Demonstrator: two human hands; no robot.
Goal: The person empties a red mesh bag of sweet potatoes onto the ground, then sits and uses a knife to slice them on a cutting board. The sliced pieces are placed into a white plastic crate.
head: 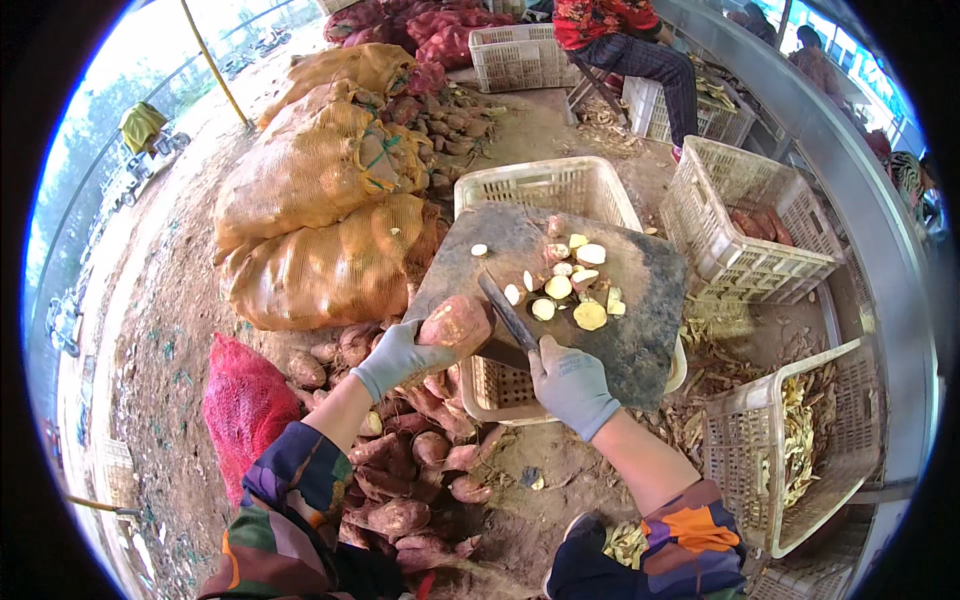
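Observation:
In my gloved left hand is a large sweet potato, held over the left edge of a dark board. My gloved right hand grips a knife by its handle, the blade pointing up and left beside the sweet potato. Cut sweet potato ends with pale yellow faces lie in a loose group on the board, with one round slice apart at the left. The board rests across a plastic crate. Whole sweet potatoes are heaped on the ground below my left hand.
Filled orange mesh sacks are stacked at the left, above a red mesh bag. On the right, one crate holds a few sweet potatoes and another holds pale scraps. A seated person is at the top beside more crates.

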